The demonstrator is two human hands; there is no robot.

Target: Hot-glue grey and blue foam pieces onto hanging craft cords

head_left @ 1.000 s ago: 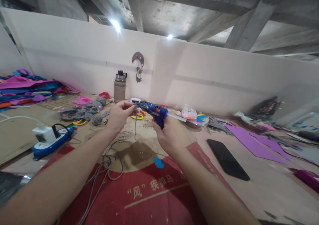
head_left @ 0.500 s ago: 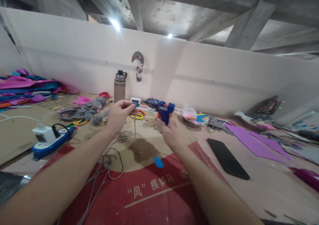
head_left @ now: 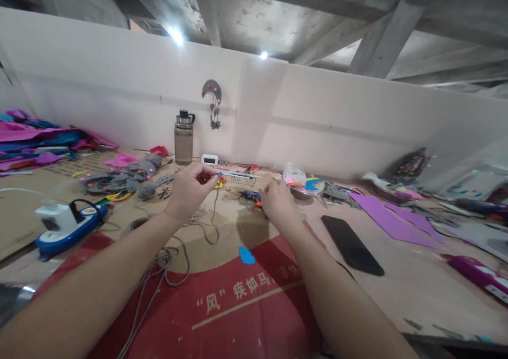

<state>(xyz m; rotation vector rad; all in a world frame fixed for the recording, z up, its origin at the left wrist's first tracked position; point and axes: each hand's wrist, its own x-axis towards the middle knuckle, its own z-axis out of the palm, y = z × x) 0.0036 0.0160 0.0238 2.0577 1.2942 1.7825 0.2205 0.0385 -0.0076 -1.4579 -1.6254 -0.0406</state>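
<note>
My left hand (head_left: pixel 192 189) is closed in a pinch over the middle of the table. Between its fingertips is a small blue piece, mostly hidden, with a grey cord (head_left: pixel 216 211) hanging down from it to the table. On the right, my right hand (head_left: pixel 280 203) is closed around a blue hot glue gun (head_left: pixel 251 195), held low near the cardboard with its nozzle end to the left. The hand covers most of the gun's handle. A blue scalloped cutout (head_left: pixel 246 255) lies nearer to me on the red-printed cardboard (head_left: pixel 238 327).
Loose grey cord (head_left: pixel 159 274) lies in loops at left, beside a blue power strip (head_left: pixel 71 232). A water bottle (head_left: pixel 183 139) stands against the wall. To the right are a phone (head_left: pixel 351 245), purple felt (head_left: pixel 391 221) and a magenta tool (head_left: pixel 478 274).
My right hand has lowered the glue gun from upright in the air to near the table. The left hand still pinches the blue piece, and the view has shifted slightly right.
</note>
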